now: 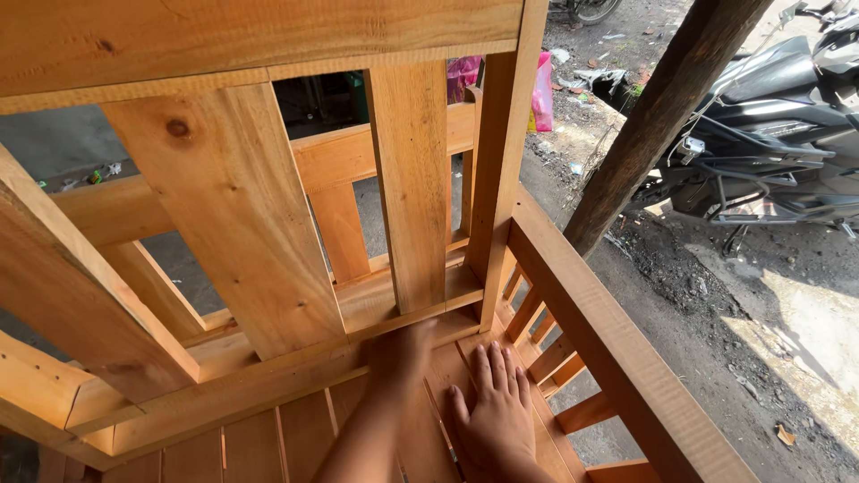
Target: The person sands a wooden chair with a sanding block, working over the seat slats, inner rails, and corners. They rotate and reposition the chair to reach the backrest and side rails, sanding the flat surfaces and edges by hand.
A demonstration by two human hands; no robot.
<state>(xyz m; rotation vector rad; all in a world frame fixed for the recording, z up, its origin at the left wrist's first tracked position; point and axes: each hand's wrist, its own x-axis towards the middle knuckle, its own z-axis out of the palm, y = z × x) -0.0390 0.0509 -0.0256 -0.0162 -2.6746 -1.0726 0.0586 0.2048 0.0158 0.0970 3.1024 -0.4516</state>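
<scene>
A: On the left, what is the left hand (400, 353) doing?

B: It's blurred, lying against the lower rail (268, 376) of the slatted wooden frame (233, 215), apparently to steady it. Whether its grip is closed, I cannot tell.

A: And the right hand (495, 416)?

B: Just beside it, flat on the seat boards (304, 438), fingers spread, gripping nothing, likely bracing the piece.

A: How does the frame look?

B: Pale orange unfinished pine, knotty, upright slats with gaps, directly ahead. A side rail (617, 349) runs right; beyond it, a wooden post (662, 107) and a parked black motorcycle (769, 143).
</scene>
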